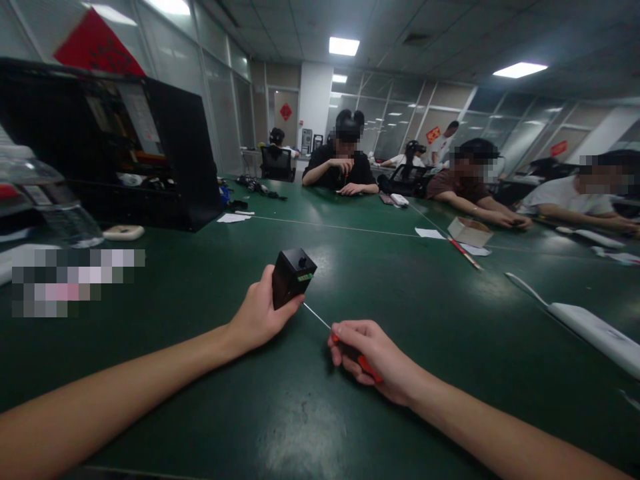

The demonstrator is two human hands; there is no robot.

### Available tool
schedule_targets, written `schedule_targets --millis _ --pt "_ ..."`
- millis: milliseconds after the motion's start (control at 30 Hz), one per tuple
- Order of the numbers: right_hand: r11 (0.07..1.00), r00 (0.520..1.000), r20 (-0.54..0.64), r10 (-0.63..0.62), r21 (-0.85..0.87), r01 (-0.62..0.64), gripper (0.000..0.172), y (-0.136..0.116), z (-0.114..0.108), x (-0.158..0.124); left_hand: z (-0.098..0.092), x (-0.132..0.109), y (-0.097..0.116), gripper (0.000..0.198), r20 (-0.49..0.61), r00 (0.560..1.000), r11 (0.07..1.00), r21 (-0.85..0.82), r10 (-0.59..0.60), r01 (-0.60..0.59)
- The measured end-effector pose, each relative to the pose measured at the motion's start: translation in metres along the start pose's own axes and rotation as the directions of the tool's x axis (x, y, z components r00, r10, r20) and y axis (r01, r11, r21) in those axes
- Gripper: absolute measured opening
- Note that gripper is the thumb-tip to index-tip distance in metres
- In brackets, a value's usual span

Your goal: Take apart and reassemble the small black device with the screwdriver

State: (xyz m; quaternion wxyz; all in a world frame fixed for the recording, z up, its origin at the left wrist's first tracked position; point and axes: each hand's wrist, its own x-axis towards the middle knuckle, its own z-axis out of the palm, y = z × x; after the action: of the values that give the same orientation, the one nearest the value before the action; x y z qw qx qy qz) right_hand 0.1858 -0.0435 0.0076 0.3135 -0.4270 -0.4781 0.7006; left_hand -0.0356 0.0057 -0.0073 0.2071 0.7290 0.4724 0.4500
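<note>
My left hand (260, 313) is closed around a small black box (293, 277) with a green terminal strip on its top edge, holding it tilted on the green table (320, 413). My right hand (373, 357) grips a red-handled screwdriver (345, 343). Its thin metal shaft points up and left toward the lower side of the box, and the tip is at or just beside the box.
A large black case (110, 147) stands at the left, a water bottle (45, 193) beside it. A white power strip (595, 330) lies at the right. A small cardboard box (469, 231) and another red screwdriver (465, 255) lie farther off. Several people sit along the far side.
</note>
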Motion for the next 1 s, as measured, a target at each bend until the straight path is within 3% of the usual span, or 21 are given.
schedule_targets --millis 167,400,600,800,1000 --pt "0.999 0.999 -0.051 0.004 -0.032 -0.006 0.038 0.0038 0.0002 0.0020 0.0006 -0.0001 -0.0021 0.037 0.011 1.000 1.000 0.009 -0.005 0.005" --pt "0.996 0.996 -0.014 0.087 0.025 -0.087 0.039 -0.0034 -0.0009 0.0010 0.0042 0.0037 0.0002 0.035 0.018 0.999 0.999 -0.016 -0.032 0.032" --pt "1.000 1.000 0.009 -0.006 0.029 0.005 0.033 -0.0008 -0.0033 0.0017 0.0044 0.0031 -0.0035 0.035 0.018 1.000 1.000 -0.010 -0.010 0.010" --pt "1.000 0.999 0.034 0.014 -0.028 -0.013 0.031 0.0027 -0.0033 0.0027 0.0059 0.0024 -0.0034 0.037 0.042 0.999 1.000 -0.006 -0.006 0.006" --pt "0.997 0.998 0.059 0.002 0.078 -0.007 0.029 -0.0018 -0.0024 0.0025 0.0057 0.0027 -0.0024 0.036 0.043 0.999 1.000 -0.014 -0.006 0.006"
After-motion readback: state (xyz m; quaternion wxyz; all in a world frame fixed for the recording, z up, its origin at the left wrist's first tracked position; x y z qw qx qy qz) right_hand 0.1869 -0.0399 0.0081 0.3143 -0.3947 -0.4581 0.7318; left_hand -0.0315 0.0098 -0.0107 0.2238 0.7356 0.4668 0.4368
